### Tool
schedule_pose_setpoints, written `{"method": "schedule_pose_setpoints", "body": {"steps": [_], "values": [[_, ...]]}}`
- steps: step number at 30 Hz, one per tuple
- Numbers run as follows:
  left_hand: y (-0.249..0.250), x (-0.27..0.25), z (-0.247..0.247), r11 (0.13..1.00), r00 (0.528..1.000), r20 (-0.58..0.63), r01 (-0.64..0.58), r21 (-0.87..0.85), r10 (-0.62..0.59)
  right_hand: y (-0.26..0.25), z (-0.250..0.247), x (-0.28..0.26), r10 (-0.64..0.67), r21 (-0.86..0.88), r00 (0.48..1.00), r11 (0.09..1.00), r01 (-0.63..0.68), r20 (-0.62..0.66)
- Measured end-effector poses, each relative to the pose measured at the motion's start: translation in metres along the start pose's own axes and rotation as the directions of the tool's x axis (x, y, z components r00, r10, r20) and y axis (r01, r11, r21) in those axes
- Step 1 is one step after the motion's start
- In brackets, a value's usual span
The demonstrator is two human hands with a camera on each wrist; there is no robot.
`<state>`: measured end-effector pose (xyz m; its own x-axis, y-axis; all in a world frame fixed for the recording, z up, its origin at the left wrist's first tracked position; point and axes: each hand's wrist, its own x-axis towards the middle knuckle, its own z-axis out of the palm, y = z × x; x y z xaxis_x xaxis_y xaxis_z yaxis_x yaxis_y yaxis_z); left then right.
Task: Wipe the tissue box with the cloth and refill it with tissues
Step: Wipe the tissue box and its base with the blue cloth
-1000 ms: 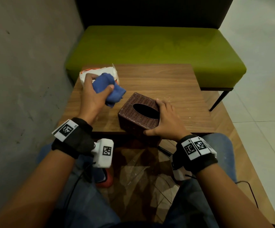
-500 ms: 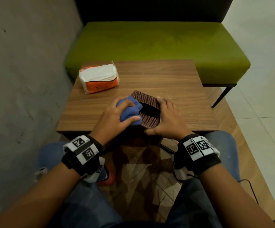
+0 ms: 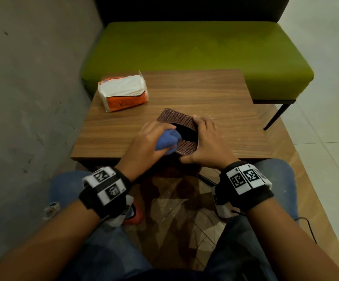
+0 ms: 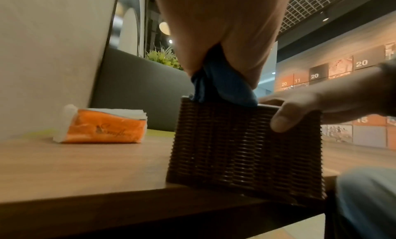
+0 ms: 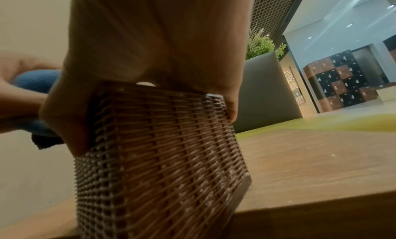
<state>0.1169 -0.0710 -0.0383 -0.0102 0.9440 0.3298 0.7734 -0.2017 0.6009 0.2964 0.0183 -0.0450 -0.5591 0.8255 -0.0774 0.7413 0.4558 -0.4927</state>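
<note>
A brown woven tissue box (image 3: 177, 119) (image 4: 246, 151) (image 5: 163, 149) with a dark oval slot stands at the near edge of the wooden table (image 3: 185, 92). My left hand (image 3: 152, 138) grips a bunched blue cloth (image 3: 167, 139) (image 4: 225, 83) and presses it on the left part of the box top. My right hand (image 3: 207, 142) holds the box's right side, thumb (image 4: 285, 119) on the near face and fingers over the top edge. An orange and white pack of tissues (image 3: 124, 93) (image 4: 100, 125) lies at the table's far left.
A green bench seat (image 3: 195, 51) with a dark backrest runs behind the table. A grey wall (image 3: 32, 88) closes the left side. Pale floor tiles (image 3: 327, 128) lie to the right. My knees in jeans sit under the near table edge.
My left hand carried the blue cloth from above the tissue pack down onto the box top and now rubs it a little further toward the slot. The right hand kept its hold.
</note>
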Motion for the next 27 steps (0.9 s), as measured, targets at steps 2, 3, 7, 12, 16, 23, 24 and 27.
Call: {"method": "schedule_pose_setpoints", "body": {"steps": [2,3,7,12,16,23,24,27], "values": [[-0.007,0.018,0.002,0.998,0.999,-0.029,0.035,0.051,-0.034,0.000,0.000,0.001,-0.002,0.015,1.000,1.000,0.002,-0.009],[-0.012,0.029,-0.001,0.994,0.994,-0.078,0.080,0.079,-0.073,0.000,0.001,0.000,0.000,0.013,1.000,1.000,0.000,-0.018],[-0.007,0.020,-0.002,0.991,0.965,-0.228,0.134,0.002,-0.130,0.000,0.004,-0.001,0.014,0.021,0.998,1.000,-0.013,-0.056],[0.032,-0.006,0.029,1.000,0.999,-0.040,-0.014,-0.023,0.013,0.003,0.006,-0.002,-0.004,0.044,0.997,0.999,0.007,-0.071],[0.004,0.009,0.008,0.986,0.975,-0.165,0.138,-0.092,-0.152,0.002,0.003,-0.001,-0.005,0.022,0.998,1.000,0.007,-0.061],[0.006,0.005,0.018,0.986,0.964,-0.207,0.157,-0.053,-0.165,0.010,0.012,-0.013,-0.007,0.137,0.993,0.990,0.023,-0.118],[0.005,0.007,0.016,0.986,0.963,-0.209,0.162,-0.042,-0.168,0.014,0.012,-0.016,-0.007,0.184,0.995,0.983,0.026,-0.101],[0.002,0.011,0.010,0.980,0.954,-0.225,0.185,-0.078,-0.198,0.027,0.019,-0.022,0.025,0.344,0.998,0.939,-0.007,-0.050]]}}
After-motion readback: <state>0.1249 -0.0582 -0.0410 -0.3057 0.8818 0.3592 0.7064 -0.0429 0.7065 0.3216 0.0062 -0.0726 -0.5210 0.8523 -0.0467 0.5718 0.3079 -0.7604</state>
